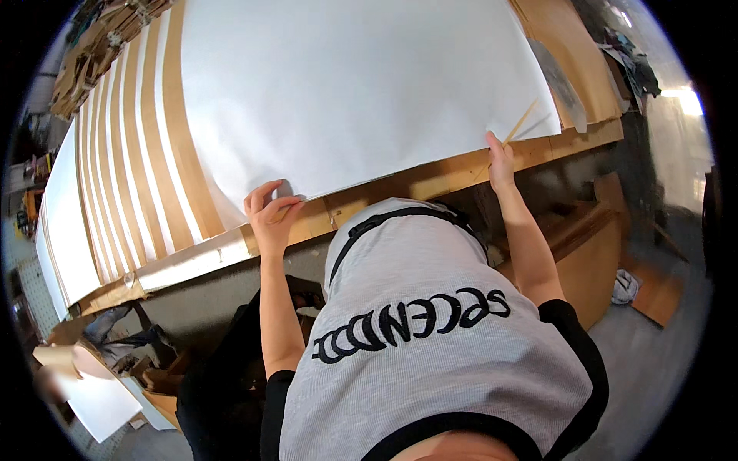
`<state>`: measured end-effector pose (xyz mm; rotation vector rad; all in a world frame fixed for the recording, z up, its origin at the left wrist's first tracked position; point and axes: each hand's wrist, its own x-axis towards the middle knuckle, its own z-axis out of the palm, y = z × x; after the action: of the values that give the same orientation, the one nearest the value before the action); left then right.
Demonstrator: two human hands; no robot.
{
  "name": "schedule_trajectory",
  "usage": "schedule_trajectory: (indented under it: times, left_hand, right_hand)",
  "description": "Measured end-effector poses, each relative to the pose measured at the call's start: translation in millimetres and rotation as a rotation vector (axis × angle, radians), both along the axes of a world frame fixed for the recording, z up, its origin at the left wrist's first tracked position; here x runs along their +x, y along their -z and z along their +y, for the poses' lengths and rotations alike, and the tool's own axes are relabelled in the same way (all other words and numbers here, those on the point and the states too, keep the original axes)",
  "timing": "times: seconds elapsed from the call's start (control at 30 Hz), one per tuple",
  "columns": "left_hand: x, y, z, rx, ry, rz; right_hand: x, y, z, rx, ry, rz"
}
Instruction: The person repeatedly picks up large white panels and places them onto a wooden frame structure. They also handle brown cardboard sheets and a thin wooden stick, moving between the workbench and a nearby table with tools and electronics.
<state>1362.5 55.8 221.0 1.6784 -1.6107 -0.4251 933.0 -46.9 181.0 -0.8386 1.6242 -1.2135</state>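
A large white sheet (354, 84) covers the middle of the worktable, with its near edge by the table's front. My left hand (270, 213) is closed at the sheet's near left corner, thumb and fingers pinching the edge. Farther right, my right hand (500, 163) is closed around a thin tan stick (522, 121) that slants up over the sheet. Its fingers are also at the sheet's near edge; whether they grip the paper too, I cannot tell. To the left, white and brown sheets (146, 146) lie fanned in overlapping strips.
The table's wooden front edge (430, 181) runs just before my body. Brown board (576, 61) lies at the right end with a grey piece (560, 84) on it. Cardboard (592, 261) stands below on the right. Stacked cardboard (96, 46) is at the far left.
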Motion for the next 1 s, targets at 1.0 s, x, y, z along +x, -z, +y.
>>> schedule_trajectory:
  times: [1.0]
  left_hand:
    - [-7.9,12.6,1.5,0.034,0.017,0.003]
  right_hand:
    - [-38.5,-8.0,-4.4,0.109,0.144,-0.181]
